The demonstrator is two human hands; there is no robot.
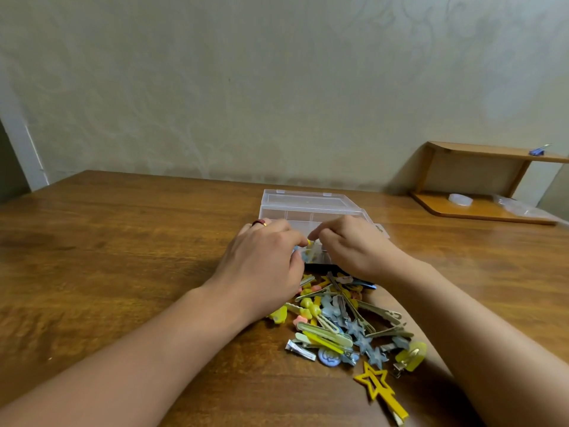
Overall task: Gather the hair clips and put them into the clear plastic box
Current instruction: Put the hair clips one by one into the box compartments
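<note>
Few hair clips (309,252) inside clear plastic box (308,208), lid open.

Soft, dim, even light, faint shadows only. The brown wooden tabletop (123,241) bows at the wide-angle edges; hands slightly blurred.

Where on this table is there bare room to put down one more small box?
The wooden table is bare left of the left hand, and right of the right hand toward the wooden shelf. It is crowded between the forearms: the hair clips pile before the clear plastic box.
</note>
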